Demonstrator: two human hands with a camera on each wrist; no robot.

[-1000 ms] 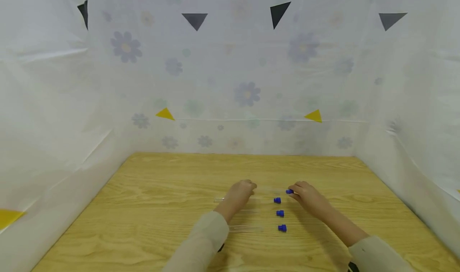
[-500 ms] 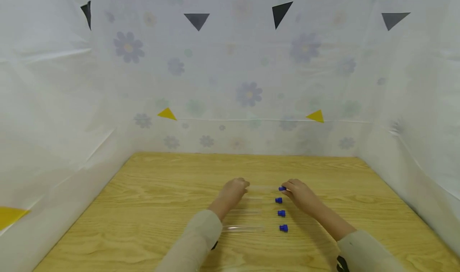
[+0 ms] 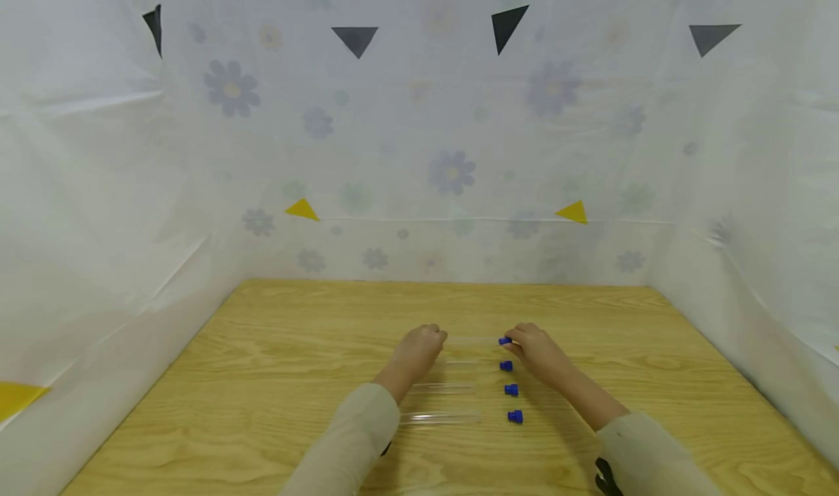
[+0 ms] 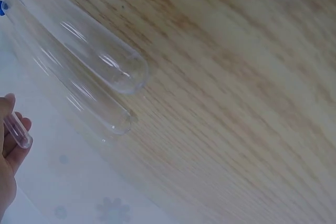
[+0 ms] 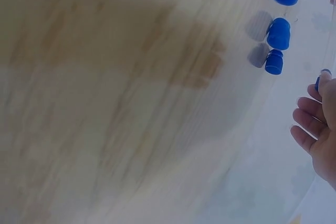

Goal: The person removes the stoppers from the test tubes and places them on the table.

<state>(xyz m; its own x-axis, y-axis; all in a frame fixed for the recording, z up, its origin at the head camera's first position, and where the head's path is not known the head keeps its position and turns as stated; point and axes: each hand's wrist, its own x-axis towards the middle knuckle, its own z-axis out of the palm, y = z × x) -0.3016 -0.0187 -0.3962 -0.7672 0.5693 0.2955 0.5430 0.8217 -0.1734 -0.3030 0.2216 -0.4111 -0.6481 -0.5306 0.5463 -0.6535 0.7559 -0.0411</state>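
Note:
My left hand (image 3: 416,349) grips the rounded end of a clear test tube (image 4: 18,132) between thumb and fingers. The tube lies level, pointing right, and is faint in the head view. At its right end, my right hand (image 3: 539,352) pinches a small blue stopper (image 3: 505,341) between thumb and forefinger; in the right wrist view the other fingers spread loosely. Whether the stopper sits inside the tube's mouth cannot be told. Nearer to me, more clear test tubes (image 3: 440,418) lie on the table, partly behind my left arm, each with a blue stopper (image 3: 515,416) off its right end.
The wood-grain table (image 3: 295,321) runs back to a white flowered curtain (image 3: 393,154), with white sheets on both sides. Two other blue stoppers, a middle stopper (image 3: 511,390) and a farther stopper (image 3: 506,365), lie in a column between the tubes and my right arm.
Both hands have shifted a little to the left and slightly away from me, carrying the tube and stopper along. The tubes and stoppers on the table stay put.

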